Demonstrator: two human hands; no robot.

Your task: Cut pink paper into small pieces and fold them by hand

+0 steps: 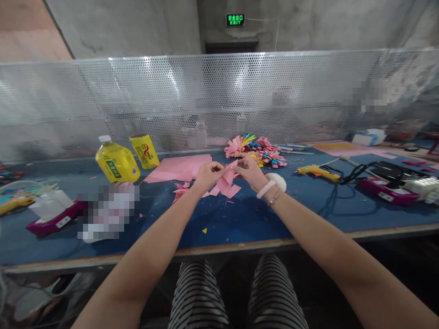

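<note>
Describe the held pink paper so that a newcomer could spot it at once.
Find the blue tabletop. Near its middle, the left hand and right hand almost meet. The held pink paper is pinched between them, unlike the pink sheets nearby, which lie flat on the tabletop.

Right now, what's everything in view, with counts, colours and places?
Held paper: one, pink, between both hands
Sheets: count unclear, pink, left of hands
Cut pieces: several, pink, below hands
Paper flowers: a pile, multicoloured, behind hands
Bottle: one, yellow, back left
Canister: one, yellow, beside bottle
Package: one, whitish, pixelated, front left
Glue gun: one clear, yellow, right
Partial tool: one, yellow, left edge
Power strips: two, purple, left and right
Packet: one, white-blue, far right
Tabletop: one, blue, foreground
Perforated panel: one, silver, behind tabletop
Exit sign: one, green, above panel
Wristband: one, pale, right wrist
Trouser legs: two, striped, below tabletop
Left hand: one, bare, holding paper
Right hand: one, bare, holding paper
</note>
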